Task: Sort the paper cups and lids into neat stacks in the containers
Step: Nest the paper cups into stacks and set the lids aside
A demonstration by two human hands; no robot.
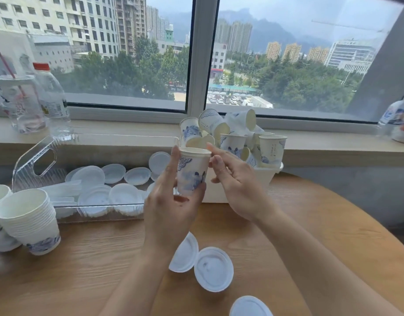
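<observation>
The left hand (pixel 171 201) grasps a white paper cup with blue printed figures (pixel 193 172), upright, above the middle of the wooden bench (pixel 105 258). The right hand (pixel 233 181) is released, fingertips at the cup rim. Risk: squeezing may crease the thin wall. The white bin (pixel 260 179) behind holds cups piled loosely; a knock could spill them. Near the left edge, the leaning stack of nested white cups (pixel 30 222) could topple when added to.

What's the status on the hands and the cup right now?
Left hand grips paper cup upright; right hand open, fingertips at its rim. Three loose lids on table beneath.
</observation>
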